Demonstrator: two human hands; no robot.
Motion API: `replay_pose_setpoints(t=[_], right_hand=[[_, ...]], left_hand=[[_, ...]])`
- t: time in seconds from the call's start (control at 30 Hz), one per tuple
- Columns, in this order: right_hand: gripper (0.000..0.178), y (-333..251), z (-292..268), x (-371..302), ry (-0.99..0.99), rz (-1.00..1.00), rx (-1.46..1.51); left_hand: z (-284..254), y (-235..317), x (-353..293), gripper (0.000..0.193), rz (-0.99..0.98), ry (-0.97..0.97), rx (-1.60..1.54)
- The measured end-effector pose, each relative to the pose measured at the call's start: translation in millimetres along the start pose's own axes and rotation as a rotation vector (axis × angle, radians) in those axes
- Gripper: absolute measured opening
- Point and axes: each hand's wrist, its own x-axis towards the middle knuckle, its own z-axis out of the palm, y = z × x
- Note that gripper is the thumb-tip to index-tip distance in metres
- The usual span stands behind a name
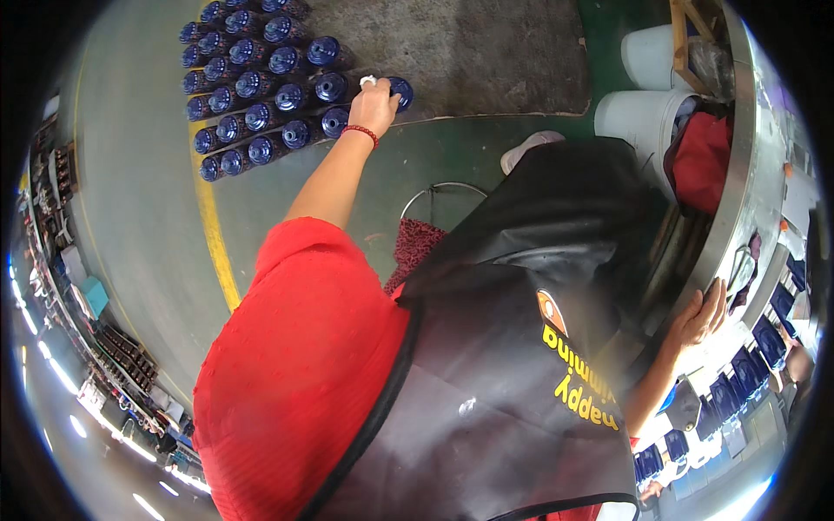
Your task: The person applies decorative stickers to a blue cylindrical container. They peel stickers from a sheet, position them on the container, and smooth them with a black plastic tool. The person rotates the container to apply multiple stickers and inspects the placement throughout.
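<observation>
My left hand (373, 110), with a red beaded bracelet at the wrist, reaches out to the near right corner of a group of blue glass bottles. Its fingers close around the top of the outermost blue glass bottle (401, 90), which the hand partly hides. Something small and white (368, 80) shows at the fingertips; I cannot tell what it is. Several more blue bottles (296, 133) stand upright in rows beside it. Far to the right, my right hand (698, 314) lies with fingers stretched out against the edge of a metal table (728, 204).
A dark flat board (486, 61) lies on the green floor beside the bottles. White buckets (638, 122), a red cloth (702, 161) and a wooden frame (691, 43) stand along the table. A small round-framed stool (421, 239) is near my legs. A yellow line (214, 239) crosses the floor.
</observation>
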Motion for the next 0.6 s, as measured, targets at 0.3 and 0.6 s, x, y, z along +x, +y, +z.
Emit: replay_pose_setpoints(t=[0.3, 0.6], right_hand=[[0.04, -3.3, -5.7, 2.5, -0.11, 0.036, -0.102], [0.041, -14.2, -11.0, 6.7, -0.115, 0.073, -0.096]], left_hand=[[68.0, -46.3, -21.7, 0.035, -0.262, 0.003, 0.027], [67.5, -51.0, -24.8, 0.038, -0.352, 0.048, 0.019]])
